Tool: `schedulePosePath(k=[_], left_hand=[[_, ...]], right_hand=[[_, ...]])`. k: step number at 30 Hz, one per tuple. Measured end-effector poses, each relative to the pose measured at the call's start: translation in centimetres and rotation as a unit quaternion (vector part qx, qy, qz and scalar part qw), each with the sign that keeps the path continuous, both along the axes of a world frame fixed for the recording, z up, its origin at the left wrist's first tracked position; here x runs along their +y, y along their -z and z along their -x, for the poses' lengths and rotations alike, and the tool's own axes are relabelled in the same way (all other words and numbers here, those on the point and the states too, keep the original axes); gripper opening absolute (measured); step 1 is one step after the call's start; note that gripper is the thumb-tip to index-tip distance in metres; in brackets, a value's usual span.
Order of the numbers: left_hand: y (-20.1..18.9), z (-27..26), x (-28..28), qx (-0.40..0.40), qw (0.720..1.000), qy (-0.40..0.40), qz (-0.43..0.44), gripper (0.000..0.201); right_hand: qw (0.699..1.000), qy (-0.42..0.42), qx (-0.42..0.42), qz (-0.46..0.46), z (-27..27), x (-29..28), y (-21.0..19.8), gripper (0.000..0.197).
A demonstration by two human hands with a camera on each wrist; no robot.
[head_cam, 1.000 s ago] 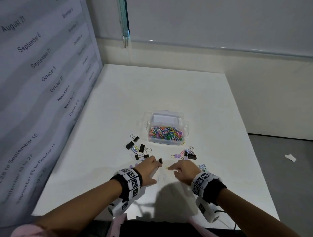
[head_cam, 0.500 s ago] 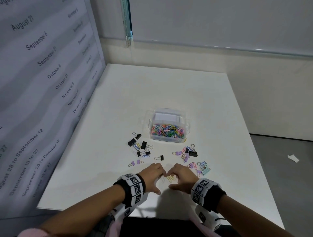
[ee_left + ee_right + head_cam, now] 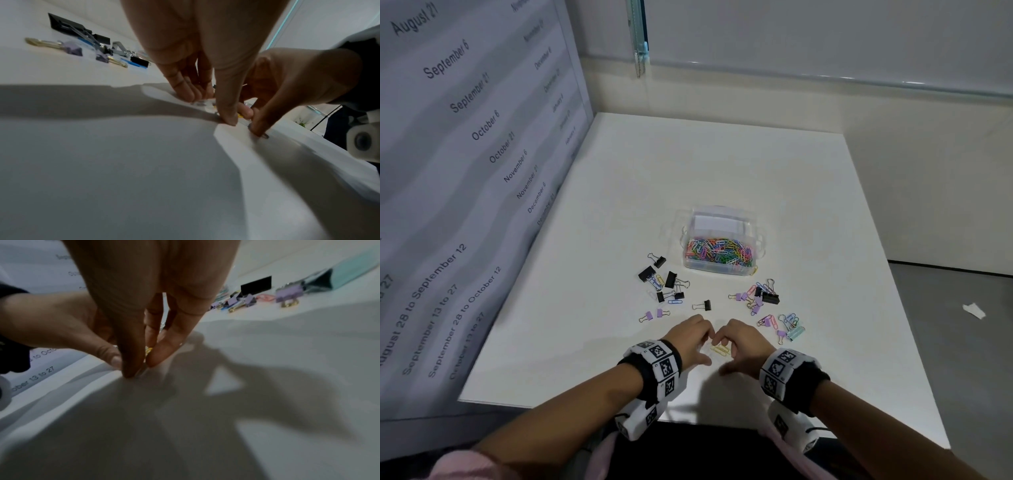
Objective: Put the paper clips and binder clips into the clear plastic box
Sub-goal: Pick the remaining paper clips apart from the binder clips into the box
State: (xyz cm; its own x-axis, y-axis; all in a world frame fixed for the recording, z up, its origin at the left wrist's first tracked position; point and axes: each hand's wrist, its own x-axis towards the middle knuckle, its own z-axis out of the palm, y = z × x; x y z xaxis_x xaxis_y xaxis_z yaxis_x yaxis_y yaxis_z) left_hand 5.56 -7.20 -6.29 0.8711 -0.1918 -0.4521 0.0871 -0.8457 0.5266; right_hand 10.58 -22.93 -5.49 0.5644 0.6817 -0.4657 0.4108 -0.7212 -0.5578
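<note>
the yellow clips (image 3: 719,349) lie flat on the table (image 3: 722,164), in the small gap between the two hands, and their long axis runs from left to right with a slight tilt, one end toward the left hand (image 3: 690,337) and the other toward the right hand (image 3: 744,346). both hands stand on their fingertips with the fingers bent down and drawn close together, and the tips of the two hands meet just beyond the clips, so the clips are fenced in on both sides. in the left wrist view the left thumb and fingers (image 3: 228,104) press on the table beside a bit of yellow; in the right wrist view a yellow piece (image 3: 148,350) shows between the right thumb and fingers, but i cannot tell if either hand really pinches a clip or only touches it. the box (image 3: 722,246), already full of coloured paper clips, stands well beyond the hands. black binder clips (image 3: 666,279) lie beyond the left hand, purple and black ones (image 3: 760,298) beyond the right hand. compared with half a second ago the hands have closed in more tightly around the yellow clips, and the box and other clips lie as before.
</note>
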Motion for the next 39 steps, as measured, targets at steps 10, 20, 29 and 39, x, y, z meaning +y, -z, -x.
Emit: schedulePosePath(k=[10, 20, 29, 39], left_hand=[[0.3, -1.2, -0.5, -0.006, 0.996, 0.049, -0.071, 0.023], [0.9, -1.5, -0.6, -0.016, 0.99, 0.085, -0.11, 0.023], [1.4, -1.7, -0.5, -0.004, 0.992, 0.068, -0.105, 0.021], [1.1, -2.4, -0.7, -0.008, 0.978, 0.15, -0.143, 0.023]], right_hand=[[0.999, 0.046, -0.02, -0.009, -0.8, 0.8, -0.2, 0.023], [1.0, -0.009, -0.019, -0.008, -2.3, -0.6, -0.4, 0.059], [0.999, 0.018, -0.019, -0.038, -1.9, -0.1, 0.0, 0.019], [0.996, -0.061, -0.027, 0.055, -1.8, 0.8, -0.5, 0.018]])
